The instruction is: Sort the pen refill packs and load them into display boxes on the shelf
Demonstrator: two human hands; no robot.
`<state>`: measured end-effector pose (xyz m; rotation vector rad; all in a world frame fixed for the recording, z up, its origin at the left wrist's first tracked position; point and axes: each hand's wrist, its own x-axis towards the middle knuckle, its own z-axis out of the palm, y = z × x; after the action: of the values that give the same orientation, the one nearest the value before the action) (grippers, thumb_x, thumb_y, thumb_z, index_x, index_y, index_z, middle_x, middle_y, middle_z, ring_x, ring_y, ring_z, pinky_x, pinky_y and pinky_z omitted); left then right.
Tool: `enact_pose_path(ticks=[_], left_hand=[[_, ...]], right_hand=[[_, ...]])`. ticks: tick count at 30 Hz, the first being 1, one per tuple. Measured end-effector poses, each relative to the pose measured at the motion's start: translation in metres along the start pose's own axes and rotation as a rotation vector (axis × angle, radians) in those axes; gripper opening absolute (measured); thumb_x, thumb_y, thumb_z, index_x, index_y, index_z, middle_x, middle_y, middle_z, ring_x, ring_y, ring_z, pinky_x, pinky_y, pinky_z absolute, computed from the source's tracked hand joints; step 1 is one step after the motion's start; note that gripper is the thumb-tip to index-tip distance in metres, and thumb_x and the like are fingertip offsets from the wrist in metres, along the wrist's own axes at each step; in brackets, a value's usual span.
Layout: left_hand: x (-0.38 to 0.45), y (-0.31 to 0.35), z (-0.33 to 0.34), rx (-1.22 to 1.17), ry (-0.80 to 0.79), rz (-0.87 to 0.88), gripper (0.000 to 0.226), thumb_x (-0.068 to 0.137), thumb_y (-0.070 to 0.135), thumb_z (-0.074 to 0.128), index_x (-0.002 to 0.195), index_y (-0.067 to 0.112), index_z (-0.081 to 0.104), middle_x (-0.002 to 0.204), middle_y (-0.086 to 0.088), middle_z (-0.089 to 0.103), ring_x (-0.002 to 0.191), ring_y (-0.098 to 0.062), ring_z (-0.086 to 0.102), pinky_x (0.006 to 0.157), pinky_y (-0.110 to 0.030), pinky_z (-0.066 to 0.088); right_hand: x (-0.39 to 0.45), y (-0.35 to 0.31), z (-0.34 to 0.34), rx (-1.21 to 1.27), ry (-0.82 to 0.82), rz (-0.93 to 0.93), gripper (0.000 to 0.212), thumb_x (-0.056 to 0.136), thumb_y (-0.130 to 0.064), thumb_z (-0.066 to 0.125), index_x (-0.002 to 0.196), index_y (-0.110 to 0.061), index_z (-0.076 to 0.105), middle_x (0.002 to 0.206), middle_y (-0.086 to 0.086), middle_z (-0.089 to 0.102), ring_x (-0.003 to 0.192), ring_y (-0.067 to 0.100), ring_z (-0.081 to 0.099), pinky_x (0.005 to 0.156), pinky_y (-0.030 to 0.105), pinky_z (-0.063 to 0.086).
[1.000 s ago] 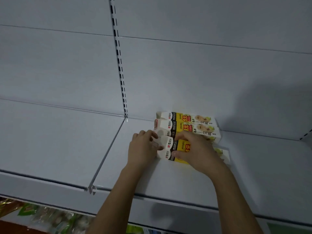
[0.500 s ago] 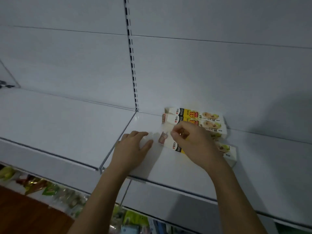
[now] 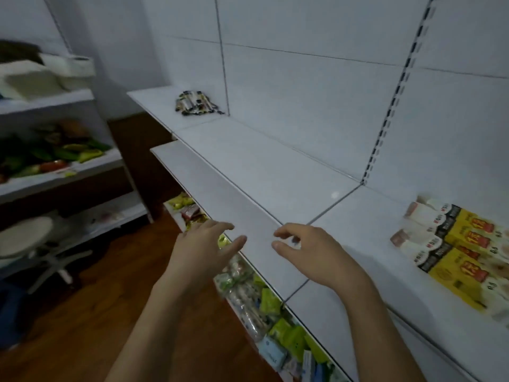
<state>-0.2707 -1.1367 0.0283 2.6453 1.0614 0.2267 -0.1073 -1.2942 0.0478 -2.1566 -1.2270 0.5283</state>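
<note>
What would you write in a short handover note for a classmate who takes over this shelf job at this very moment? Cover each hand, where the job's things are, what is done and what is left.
Left hand: open, holding nothing, in front of the shelf edge.
Right hand: fingers loosely curled, holding nothing, over the white shelf.
Display boxes: a row of yellow, black and white boxes lying side by side on the shelf at the right, neither hand touching them.
Loose refill packs: a small pile at the far left end of the shelf.
Done: the boxes are lined up on the shelf.
Left: probably fetch the far pile, sort it and load it. Whether the boxes are full cannot be seen.
</note>
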Motion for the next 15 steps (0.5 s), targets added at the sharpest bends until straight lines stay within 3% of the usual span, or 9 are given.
enact_pose_path(ticks=[8, 15], left_hand=[[0.019, -0.134, -0.021, -0.051, -0.017, -0.129, 0.070, 0.083, 0.084, 0.026, 0.130, 0.040, 0.053, 0.134, 0.010, 0.057, 0.117, -0.013, 0.056, 0.096, -0.047, 0.050], [0.045, -0.253, -0.037, -0.054, -0.047, -0.217, 0.056, 0.088, 0.074, 0.037, 0.129, 0.039, 0.054, 0.132, 0.009, 0.057, 0.117, -0.012, 0.054, 0.096, -0.040, 0.050]], right_hand=[[0.083, -0.075, 0.084, -0.102, -0.099, -0.051, 0.028, 0.095, -0.048, 0.054, 0.120, -0.035, 0.060, 0.119, -0.017, 0.060, 0.107, 0.008, 0.056, 0.095, 0.038, 0.049], [0.161, -0.145, 0.171, -0.128, -0.156, -0.043, 0.016, 0.096, -0.043, 0.055, 0.106, -0.033, 0.063, 0.101, -0.017, 0.063, 0.081, 0.002, 0.057, 0.073, 0.027, 0.049]])
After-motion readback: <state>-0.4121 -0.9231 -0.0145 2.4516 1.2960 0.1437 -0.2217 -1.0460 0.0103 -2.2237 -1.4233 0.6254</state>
